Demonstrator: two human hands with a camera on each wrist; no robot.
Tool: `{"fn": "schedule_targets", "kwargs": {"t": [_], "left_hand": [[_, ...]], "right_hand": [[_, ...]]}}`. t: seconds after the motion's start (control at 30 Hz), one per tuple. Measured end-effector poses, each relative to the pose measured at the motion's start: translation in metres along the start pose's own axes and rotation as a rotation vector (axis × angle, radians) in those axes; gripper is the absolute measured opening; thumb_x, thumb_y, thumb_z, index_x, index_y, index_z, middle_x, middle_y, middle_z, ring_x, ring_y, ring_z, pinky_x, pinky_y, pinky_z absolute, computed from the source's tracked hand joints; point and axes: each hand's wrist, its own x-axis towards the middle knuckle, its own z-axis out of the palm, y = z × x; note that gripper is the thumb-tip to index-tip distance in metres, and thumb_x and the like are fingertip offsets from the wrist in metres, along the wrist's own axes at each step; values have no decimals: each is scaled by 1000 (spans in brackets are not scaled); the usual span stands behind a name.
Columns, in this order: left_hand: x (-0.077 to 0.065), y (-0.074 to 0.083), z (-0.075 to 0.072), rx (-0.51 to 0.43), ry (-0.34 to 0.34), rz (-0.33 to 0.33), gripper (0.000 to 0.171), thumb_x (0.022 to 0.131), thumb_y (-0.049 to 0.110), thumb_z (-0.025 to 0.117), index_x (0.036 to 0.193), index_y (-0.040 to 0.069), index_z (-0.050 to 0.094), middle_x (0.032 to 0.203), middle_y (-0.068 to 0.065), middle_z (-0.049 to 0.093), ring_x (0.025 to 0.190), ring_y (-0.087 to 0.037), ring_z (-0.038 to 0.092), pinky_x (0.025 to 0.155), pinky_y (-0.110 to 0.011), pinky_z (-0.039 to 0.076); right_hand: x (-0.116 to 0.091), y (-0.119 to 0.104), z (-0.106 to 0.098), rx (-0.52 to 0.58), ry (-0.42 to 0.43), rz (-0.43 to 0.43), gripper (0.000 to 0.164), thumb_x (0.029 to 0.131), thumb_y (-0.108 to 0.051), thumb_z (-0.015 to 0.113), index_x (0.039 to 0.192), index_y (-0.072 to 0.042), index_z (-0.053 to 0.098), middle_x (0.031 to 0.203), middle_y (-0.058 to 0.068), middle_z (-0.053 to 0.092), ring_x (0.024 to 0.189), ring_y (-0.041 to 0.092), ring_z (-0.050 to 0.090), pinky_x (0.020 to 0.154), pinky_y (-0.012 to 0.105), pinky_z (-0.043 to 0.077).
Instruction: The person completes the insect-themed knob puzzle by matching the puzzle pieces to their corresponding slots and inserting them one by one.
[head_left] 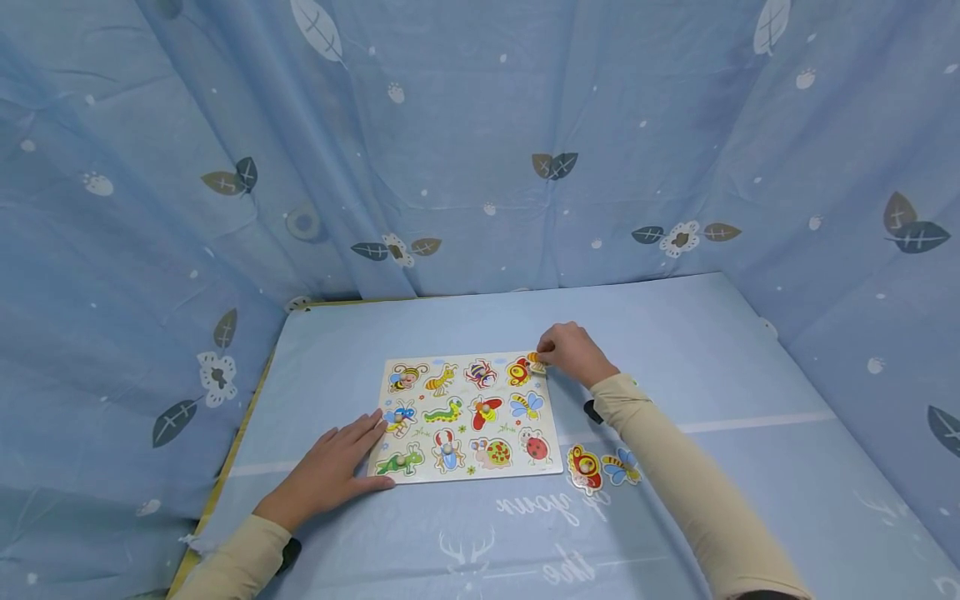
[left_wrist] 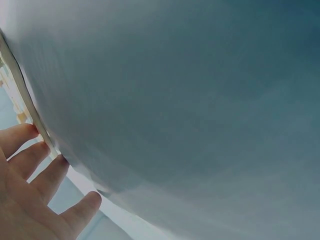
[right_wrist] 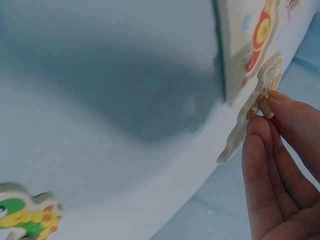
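Note:
A wooden peg puzzle board (head_left: 465, 478) printed with colorful insects lies flat on the table. My left hand (head_left: 341, 467) rests at its left edge, fingers spread and fairly straight; the left wrist view shows the fingertips along the board's rim. Over the board's far right corner, my right hand (head_left: 573, 352) pinches the small knob of an insect puzzle piece (right_wrist: 245, 117) between thumb and fingers. That piece is tilted in the right wrist view, beside the printed red and yellow butterfly (right_wrist: 261, 35). Its picture is partly hidden by the fingers.
A red and yellow butterfly piece (head_left: 585, 469) and a blue-winged dragonfly piece (head_left: 621, 467) lie right of the board. A green and yellow piece (right_wrist: 30, 217) is on the table, mostly behind the right forearm in the head view. Blue curtains (head_left: 480, 167) stand around the table.

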Motion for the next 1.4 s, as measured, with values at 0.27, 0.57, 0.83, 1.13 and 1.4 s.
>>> {"fn": "schedule_targets", "kwargs": {"t": [0.27, 0.57, 0.83, 1.13, 1.4], "left_hand": [[0, 0, -1, 6, -4, -7, 106, 83, 84, 57, 159, 13, 41, 169, -7, 34, 154, -36, 37, 118, -68, 33], [0, -2, 1, 6, 3, 3, 107, 82, 85, 57, 160, 13, 41, 169, -7, 35, 153, -35, 38, 117, -68, 34], [0, -4, 2, 5, 12, 20, 106, 83, 84, 57, 159, 13, 42, 169, -6, 35, 153, -35, 39, 116, -68, 36], [0, -4, 3, 5, 15, 17, 105, 83, 83, 58, 159, 13, 42, 169, -6, 35, 153, -35, 38, 116, -68, 35], [-1, -2, 0, 5, 20, 19, 103, 84, 82, 59, 159, 12, 43, 168, -8, 36, 152, -36, 40, 115, -69, 36]], "right_hand": [[4, -17, 5, -4, 5, -42, 7, 94, -13, 77, 95, -9, 83, 93, 4, 79, 79, 14, 68, 72, 31, 58], [10, -29, 13, 7, -20, -55, 8, 95, -15, 77, 92, -12, 83, 87, 1, 77, 74, 12, 65, 68, 29, 55], [13, -41, 18, 27, -30, -93, 11, 96, -16, 76, 88, -13, 82, 82, 0, 76, 67, 11, 61, 63, 26, 51], [18, -53, 24, 43, -44, -126, 12, 96, -17, 76, 87, -12, 82, 81, -1, 76, 63, 10, 59, 60, 25, 49], [18, -65, 29, 33, -35, -148, 12, 95, -15, 76, 85, -14, 82, 82, -2, 76, 63, 11, 57, 60, 25, 47]]}}
